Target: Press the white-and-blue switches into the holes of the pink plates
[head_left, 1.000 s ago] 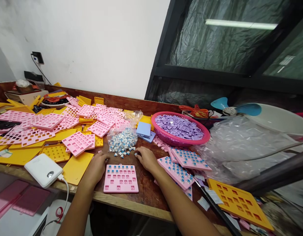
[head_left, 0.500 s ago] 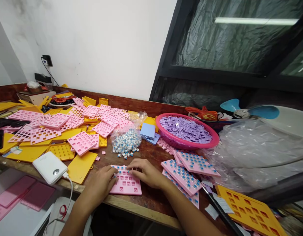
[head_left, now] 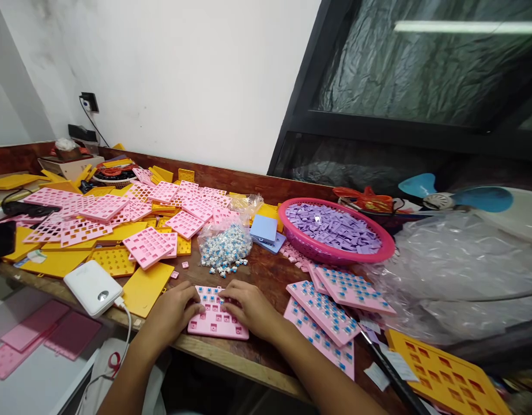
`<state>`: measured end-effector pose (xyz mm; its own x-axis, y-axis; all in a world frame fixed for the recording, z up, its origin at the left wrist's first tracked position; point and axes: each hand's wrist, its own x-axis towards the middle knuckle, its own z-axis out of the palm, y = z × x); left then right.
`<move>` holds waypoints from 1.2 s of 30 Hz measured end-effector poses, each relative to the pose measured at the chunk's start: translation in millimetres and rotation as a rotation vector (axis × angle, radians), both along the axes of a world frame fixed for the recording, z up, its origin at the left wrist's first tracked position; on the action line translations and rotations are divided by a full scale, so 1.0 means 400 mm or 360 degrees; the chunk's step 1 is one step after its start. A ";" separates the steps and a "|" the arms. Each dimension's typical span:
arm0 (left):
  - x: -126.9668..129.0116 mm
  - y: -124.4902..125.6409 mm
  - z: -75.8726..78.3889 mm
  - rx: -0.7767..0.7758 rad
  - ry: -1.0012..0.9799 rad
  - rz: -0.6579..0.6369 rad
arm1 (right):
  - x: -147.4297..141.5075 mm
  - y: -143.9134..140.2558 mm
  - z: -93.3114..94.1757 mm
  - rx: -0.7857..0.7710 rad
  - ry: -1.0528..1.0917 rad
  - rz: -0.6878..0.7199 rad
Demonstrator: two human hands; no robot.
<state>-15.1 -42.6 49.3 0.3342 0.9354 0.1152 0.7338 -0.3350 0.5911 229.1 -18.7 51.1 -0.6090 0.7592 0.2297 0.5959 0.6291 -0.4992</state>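
Observation:
A pink switch plate (head_left: 216, 328) with square holes lies flat at the table's front edge, between my two hands. Several blue-and-white key switches (head_left: 209, 290) sit in its upper rows, while the lower holes show bare. My left hand (head_left: 177, 311) is closed at the plate's left edge, thumb and fingers around it. The curled fingers of my right hand (head_left: 248, 302) are over the upper right part, at a blue switch, with their tips partly hidden. Just behind the plate, a clear bag (head_left: 226, 245) of loose key switches lies open, some spilled in front.
To the right lie pink plates (head_left: 321, 311) filled with blue switches, and a yellow plate (head_left: 442, 369). A pink basket (head_left: 389, 245) holds purple keycaps. On the left are piled pink panels (head_left: 104, 207), yellow panels (head_left: 147, 291) and a white power bank (head_left: 93, 287) with a cable.
The view has shifted slightly, so the scene sits a little further right. My left fingers have drawn back toward the plate's left edge; my right fingers have moved slightly lower over its upper right.

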 end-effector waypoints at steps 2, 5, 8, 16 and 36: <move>0.003 -0.003 0.006 0.0014 0.0041 0.0024 | -0.006 0.001 -0.007 0.0039 0.0004 -0.0050; 0.007 -0.002 0.008 0.0013 0.0023 0.0061 | -0.010 0.003 -0.016 0.0128 -0.0017 -0.0077; 0.002 0.006 0.001 -0.0010 -0.0108 0.0012 | -0.010 0.004 -0.018 0.0139 -0.0016 -0.0090; 0.020 -0.003 0.006 0.0020 0.0098 0.0038 | -0.048 -0.002 -0.017 0.0136 -0.0127 -0.0376; 0.021 -0.003 0.014 -0.0042 0.0031 0.0114 | -0.036 0.000 -0.038 0.0086 0.0238 -0.0238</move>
